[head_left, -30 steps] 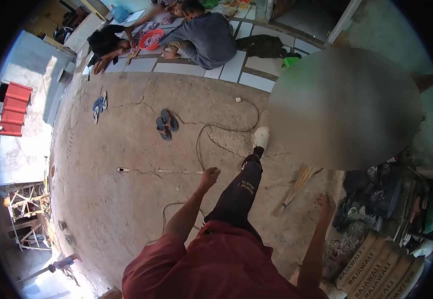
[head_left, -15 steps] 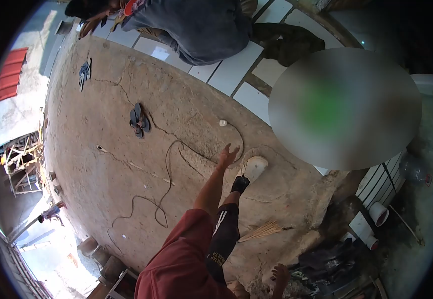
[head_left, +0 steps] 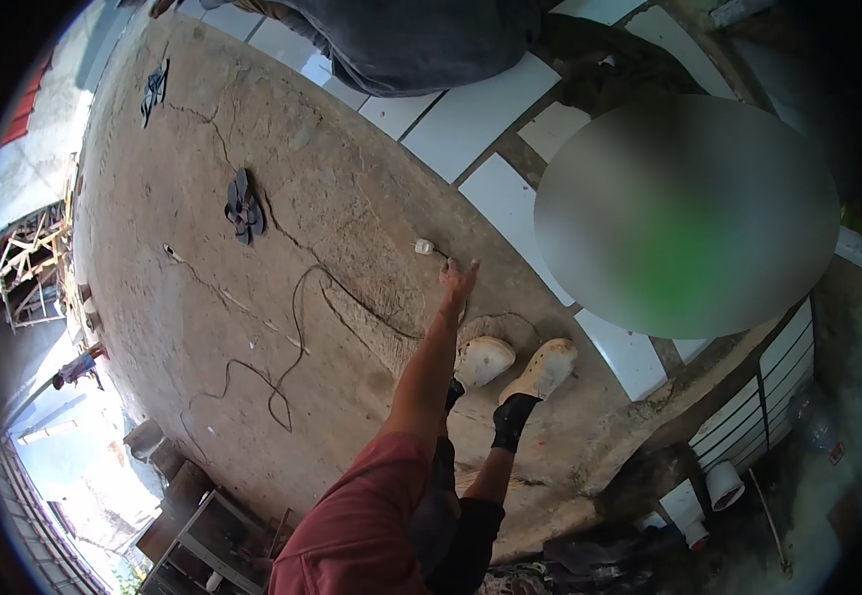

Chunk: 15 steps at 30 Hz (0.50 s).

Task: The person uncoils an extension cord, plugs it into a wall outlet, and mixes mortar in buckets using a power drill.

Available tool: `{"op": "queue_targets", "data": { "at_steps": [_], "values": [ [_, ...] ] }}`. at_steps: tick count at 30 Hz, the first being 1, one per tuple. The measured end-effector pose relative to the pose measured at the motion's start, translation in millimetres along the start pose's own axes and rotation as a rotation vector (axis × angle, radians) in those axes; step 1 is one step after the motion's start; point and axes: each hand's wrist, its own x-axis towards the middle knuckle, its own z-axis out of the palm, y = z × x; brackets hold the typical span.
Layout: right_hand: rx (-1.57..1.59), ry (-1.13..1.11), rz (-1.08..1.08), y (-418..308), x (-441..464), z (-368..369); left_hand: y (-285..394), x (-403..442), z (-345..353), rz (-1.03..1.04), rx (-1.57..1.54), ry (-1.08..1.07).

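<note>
A person in a red sleeve (head_left: 357, 516) reaches down toward a concrete floor (head_left: 342, 178), seen from above. The left grip (head_left: 459, 283) is partly open, thumb and fingers spread apart, its tips close to a dark cord (head_left: 352, 293). Whether the skin touches the cord, or has any hold on it, I cannot tell. The right grip is out of view, so its state cannot be told.

The cord's pale plug (head_left: 424, 247) lies on the floor near the spread fingertips, up and to the left of them in the view, with a short piece of cord between. The left grip and forearm hide the next stretch of cord; it comes out on the left side of the arm and winds away across the floor in loose curves.

Two pale shoes (head_left: 540, 369) stand on the floor just below and right of the left grip, near the cord. Farther left lie a dark pair of sandals (head_left: 244, 206) and, beyond it, a bluish pair (head_left: 154, 92).

Along the upper right runs a raised edge of white tiles (head_left: 481, 114), where another person in dark grey (head_left: 416, 40) is partly in view. A large blurred oval covers much of the right side, hiding what is behind it. Below it are a white pipe (head_left: 724, 485) and a clear bottle (head_left: 814, 421).
</note>
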Motion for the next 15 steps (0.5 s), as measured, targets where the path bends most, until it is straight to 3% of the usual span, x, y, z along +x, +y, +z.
{"op": "queue_targets", "data": {
  "at_steps": [1, 3, 4, 6, 8, 10, 12, 13, 15],
  "values": [
    [-0.009, 0.007, -0.031, -5, 9, -5, -16, 12, 11, -0.008, -0.011, 0.016],
    [-0.006, 0.027, -0.102, -15, 22, -17, -44, 17, 24, 0.018, -0.482, -0.123],
    [-0.004, 0.035, -0.145, -19, 25, -23, -27, -4, 8, 0.015, -0.488, -0.117],
    [0.004, 0.049, -0.218, -31, 26, -37, 16, -64, -31, 0.030, -0.836, -0.193],
    [0.011, 0.049, -0.278, -55, 31, -45, 58, -108, -64, 0.000, -0.834, -0.214],
    [0.098, -0.071, -0.204, -104, 15, -58, 73, -158, -83, -0.057, -0.825, -0.239],
    [0.196, -0.067, -0.171, -168, -6, -56, 90, -183, -99, 0.088, -0.549, -0.347],
    [0.278, -0.069, -0.110, -192, -22, -61, 105, -212, -113, 0.148, -0.581, -0.363],
    [0.179, -0.120, -0.227, -224, -17, -64, 150, -271, -140, 0.258, -0.551, -0.377]
  ]
}}
